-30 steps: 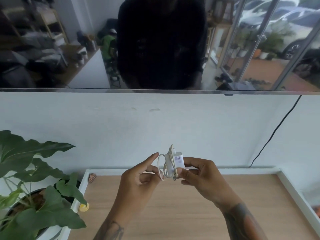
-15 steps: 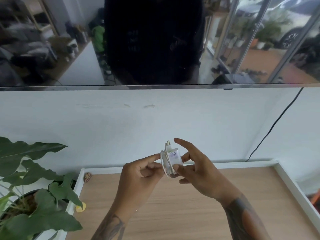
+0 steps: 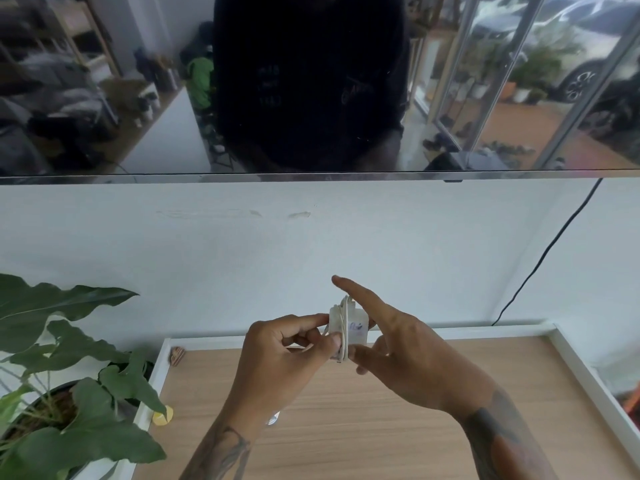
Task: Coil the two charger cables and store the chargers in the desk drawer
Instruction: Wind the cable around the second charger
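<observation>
Charger (image 3: 348,332) sits up above the counter (image 3: 381,427), cable wound round it, left hand (image 3: 287,355) pinching one side, right hand (image 3: 398,344) gripping the other. If my pinch slips, I reckon the wraps spring loose.

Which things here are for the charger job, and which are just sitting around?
For the job: charger with its cable wrapped round it, held by the left hand and right hand.

Just around: plant, shell, yellow disc, black cord on the wall, desk.
</observation>
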